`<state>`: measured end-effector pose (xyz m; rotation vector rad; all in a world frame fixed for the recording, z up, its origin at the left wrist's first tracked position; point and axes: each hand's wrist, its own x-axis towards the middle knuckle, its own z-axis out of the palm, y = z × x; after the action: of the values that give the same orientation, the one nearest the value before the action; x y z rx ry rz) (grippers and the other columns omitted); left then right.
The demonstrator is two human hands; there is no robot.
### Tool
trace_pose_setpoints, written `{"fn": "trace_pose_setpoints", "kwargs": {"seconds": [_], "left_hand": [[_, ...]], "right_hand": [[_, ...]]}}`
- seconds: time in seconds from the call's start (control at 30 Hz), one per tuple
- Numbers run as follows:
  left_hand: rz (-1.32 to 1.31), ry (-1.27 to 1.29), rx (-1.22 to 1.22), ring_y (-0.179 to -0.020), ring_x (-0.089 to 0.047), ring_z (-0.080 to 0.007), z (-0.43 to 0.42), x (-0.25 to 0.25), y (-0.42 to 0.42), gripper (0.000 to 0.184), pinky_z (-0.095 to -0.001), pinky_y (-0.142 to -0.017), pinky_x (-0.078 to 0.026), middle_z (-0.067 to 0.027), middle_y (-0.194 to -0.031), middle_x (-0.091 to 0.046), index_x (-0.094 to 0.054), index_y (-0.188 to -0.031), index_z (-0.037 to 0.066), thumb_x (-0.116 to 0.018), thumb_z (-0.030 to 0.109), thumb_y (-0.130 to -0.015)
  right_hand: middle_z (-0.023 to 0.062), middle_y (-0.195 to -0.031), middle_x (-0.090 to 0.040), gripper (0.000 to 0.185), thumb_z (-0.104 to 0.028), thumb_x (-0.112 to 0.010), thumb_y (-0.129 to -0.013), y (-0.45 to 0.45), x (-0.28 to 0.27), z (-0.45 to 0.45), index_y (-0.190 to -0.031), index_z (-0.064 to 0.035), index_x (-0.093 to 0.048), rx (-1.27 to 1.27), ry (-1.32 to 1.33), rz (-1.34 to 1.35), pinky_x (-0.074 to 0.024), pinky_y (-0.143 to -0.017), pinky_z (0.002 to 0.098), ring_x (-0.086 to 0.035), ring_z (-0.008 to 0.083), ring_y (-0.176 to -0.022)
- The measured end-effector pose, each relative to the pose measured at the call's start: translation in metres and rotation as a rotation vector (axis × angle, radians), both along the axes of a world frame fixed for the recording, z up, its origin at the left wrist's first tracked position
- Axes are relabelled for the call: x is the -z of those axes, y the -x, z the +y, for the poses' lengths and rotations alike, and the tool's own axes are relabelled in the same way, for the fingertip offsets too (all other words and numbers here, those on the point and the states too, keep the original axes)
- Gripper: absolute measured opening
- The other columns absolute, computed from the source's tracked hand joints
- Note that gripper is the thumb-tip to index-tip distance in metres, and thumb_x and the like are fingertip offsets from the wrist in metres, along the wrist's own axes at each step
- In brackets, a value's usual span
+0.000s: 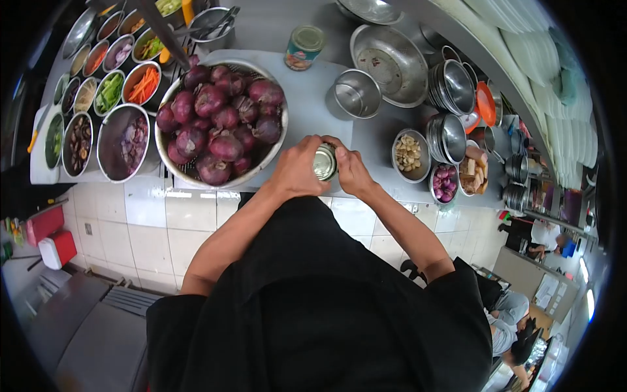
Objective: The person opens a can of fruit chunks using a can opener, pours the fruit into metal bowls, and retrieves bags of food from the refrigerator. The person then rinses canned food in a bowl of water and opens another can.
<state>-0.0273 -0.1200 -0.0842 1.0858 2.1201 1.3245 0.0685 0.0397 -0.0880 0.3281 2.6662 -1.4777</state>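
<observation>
A tin can (324, 163) with a shiny metal top stands upright at the front edge of the counter, between my two hands. My left hand (298, 168) wraps round its left side, thumb along the near side. On the opposite side my right hand (353, 172) is closed at the rim, fingers curled over the far edge. Whether a small tool sits in those right fingers is hidden. Farther back is another can (304, 48) with a green label. A deep steel pot (354, 95) stands to the right of it.
To the left, a large colander (282, 140) is heaped with red onions (225, 145). Several steel tubs of cut vegetables (142, 83) stand beyond. On the right are a wide perforated bowl (418, 65), garlic (409, 151), shallots (444, 183) and stacked bowls (452, 88). People work at far right.
</observation>
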Motion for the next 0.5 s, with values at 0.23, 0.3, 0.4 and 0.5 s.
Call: {"fn": "trace_pose_setpoints", "kwargs": {"seconds": [0.23,0.3,0.4,0.5], "left_hand": [[-0.022,-0.051,0.121,-0.090,-0.063,-0.0436,-0.004,-0.003,0.013,0.060,-0.0458,-0.077,-0.051,-0.0233,-0.098,-0.063,-0.052,-0.111,-0.001,-0.074,0.014,-0.057],[0.049,-0.064,0.149,-0.099,-0.060,-0.0438,-0.005,-0.003,0.017,0.068,-0.0461,-0.084,-0.050,-0.0243,-0.108,-0.060,-0.049,-0.119,-0.002,-0.074,0.014,-0.058],[0.190,-0.044,0.074,-0.116,-0.051,-0.0442,-0.009,-0.010,0.012,0.083,-0.0464,-0.097,-0.045,-0.0255,-0.128,-0.050,-0.039,-0.133,-0.003,-0.073,0.014,-0.060],[0.040,0.151,0.046,-0.127,-0.043,-0.0453,-0.016,-0.033,0.002,0.093,-0.0478,-0.106,-0.039,-0.0256,-0.139,-0.041,-0.031,-0.142,-0.002,-0.073,0.014,-0.061]], "right_hand": [[0.0188,-0.113,-0.066,0.076,-0.060,-0.014,-0.098,-0.006,0.040,-0.016,-0.133,-0.0014,-0.047,0.126,0.128,0.281,-0.0478,-0.093,0.0378,-0.064,0.0357,-0.110],[0.0193,-0.114,-0.066,0.076,-0.060,-0.014,-0.099,-0.007,0.043,-0.029,-0.134,-0.0013,-0.047,0.243,0.123,0.301,-0.0473,-0.094,0.0379,-0.063,0.0357,-0.110],[0.0203,-0.116,-0.065,0.077,-0.060,-0.014,-0.099,-0.014,0.039,-0.044,-0.136,-0.0012,-0.047,0.385,0.102,0.260,-0.0466,-0.095,0.0385,-0.063,0.0364,-0.111],[0.0209,-0.117,-0.064,0.077,-0.061,-0.015,-0.099,-0.014,0.027,-0.060,-0.137,-0.0017,-0.045,0.473,0.129,0.232,-0.0458,-0.096,0.0385,-0.062,0.0366,-0.112]]}}
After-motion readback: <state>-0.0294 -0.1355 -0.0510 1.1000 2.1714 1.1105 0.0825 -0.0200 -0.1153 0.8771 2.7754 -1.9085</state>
